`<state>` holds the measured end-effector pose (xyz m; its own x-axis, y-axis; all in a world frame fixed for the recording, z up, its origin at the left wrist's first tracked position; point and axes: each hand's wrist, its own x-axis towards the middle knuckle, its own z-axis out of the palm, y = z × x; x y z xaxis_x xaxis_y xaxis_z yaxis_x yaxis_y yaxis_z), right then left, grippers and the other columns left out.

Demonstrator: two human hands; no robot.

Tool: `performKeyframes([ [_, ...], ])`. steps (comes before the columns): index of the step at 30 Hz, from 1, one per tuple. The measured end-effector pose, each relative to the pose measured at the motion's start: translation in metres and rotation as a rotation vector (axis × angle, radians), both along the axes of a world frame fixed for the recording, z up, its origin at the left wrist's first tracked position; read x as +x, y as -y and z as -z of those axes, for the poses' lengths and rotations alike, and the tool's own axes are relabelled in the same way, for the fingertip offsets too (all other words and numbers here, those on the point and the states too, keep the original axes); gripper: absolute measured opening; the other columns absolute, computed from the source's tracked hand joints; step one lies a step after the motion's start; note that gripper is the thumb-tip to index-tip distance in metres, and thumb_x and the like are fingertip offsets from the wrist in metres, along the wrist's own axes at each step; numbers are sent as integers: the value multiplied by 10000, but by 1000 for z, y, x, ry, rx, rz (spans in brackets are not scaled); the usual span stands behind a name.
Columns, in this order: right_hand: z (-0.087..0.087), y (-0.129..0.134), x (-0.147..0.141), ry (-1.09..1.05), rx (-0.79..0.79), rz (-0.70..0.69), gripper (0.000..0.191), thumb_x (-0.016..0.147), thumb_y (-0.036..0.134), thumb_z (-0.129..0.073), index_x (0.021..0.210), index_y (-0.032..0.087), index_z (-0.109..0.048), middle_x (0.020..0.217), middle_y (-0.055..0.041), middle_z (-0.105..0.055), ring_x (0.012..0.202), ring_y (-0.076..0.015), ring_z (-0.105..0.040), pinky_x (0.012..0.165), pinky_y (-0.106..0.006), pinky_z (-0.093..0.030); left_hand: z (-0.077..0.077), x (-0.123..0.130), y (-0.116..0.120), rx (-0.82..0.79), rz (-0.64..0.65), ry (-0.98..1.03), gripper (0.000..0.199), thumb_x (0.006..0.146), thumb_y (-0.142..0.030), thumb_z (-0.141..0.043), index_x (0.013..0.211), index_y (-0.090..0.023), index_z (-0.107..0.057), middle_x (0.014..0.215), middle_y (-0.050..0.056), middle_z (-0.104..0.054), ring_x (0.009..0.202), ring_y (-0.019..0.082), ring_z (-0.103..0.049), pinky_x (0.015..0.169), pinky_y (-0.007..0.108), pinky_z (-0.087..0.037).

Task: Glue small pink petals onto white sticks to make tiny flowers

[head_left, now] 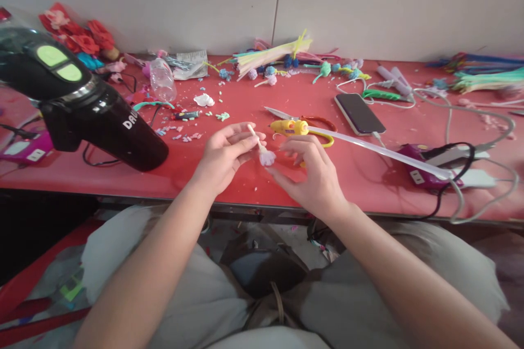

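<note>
Between the thumb and fingers of my left hand [229, 150] is a small pipe-cleaner flower [267, 157], pale lilac, with its cream stem pointing up and away from me. My right hand [309, 166] is just right of the flower, thumb and fingers apart, with nothing visible between them. Beyond its fingertips lies a yellow glue gun [287, 127] with a long clear glue stick [372, 147] running out of its back to the right. Scissors [280, 114] with orange-red and yellow handles lie by the glue gun, partly hidden by it and my right hand.
A black handheld vacuum [110, 120] leans in at left. A phone [360, 113] and purple power strip [421, 166] with cables are at right. Pipe cleaners [270, 55] lie along the wall; a plastic bottle [162, 80] and scraps [184, 133] are left on the red table [229, 185].
</note>
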<state>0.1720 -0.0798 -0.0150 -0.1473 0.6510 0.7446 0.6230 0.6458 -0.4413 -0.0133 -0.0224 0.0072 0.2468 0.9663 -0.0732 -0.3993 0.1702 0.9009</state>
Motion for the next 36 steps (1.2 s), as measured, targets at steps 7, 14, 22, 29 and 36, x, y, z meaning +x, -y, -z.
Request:
performKeyframes([
  [7, -9, 6, 5, -41, -58, -14, 176, 936, 269, -713, 1039, 259, -570, 982, -55, -678, 856, -222, -661, 683, -371, -567, -1, -6, -5, 181, -98, -134, 230, 807, -112, -776, 1026, -163, -730, 982, 88, -793, 876, 188, -760, 817, 314, -623],
  [14, -34, 42, 5, 45, 23, -69, 158, 951, 125, -673, 962, 278, -636, 808, -20, -689, 689, -190, -647, 641, -350, -536, -3, -16, -9, 306, -242, -356, 185, 823, -105, -761, 988, -172, -712, 960, 84, -791, 885, 213, -762, 825, 330, -621],
  [22, -18, 31, 13, 96, -293, -31, 411, 1027, 266, -563, 635, 233, -445, 551, 47, -406, 499, -115, -360, 492, -274, -356, -1, -16, -12, 311, -247, -390, 180, 826, -93, -742, 988, -164, -711, 933, 82, -794, 820, 193, -758, 763, 299, -610],
  [29, -10, 22, 27, 65, -468, -21, 377, 970, 466, -657, 677, 229, -660, 640, -8, -663, 558, -151, -563, 561, -293, -453, -4, -14, -11, 313, -227, -362, 192, 819, -111, -764, 996, -163, -711, 963, 92, -801, 885, 217, -777, 826, 331, -633],
  [36, -10, 19, 26, 58, -581, -29, 367, 966, 463, -655, 705, 211, -709, 729, -26, -697, 629, -148, -590, 617, -295, -469, 0, -13, -9, 420, -192, -322, 246, 807, -219, -822, 1025, -181, -714, 966, 79, -804, 916, 238, -793, 823, 362, -670],
])
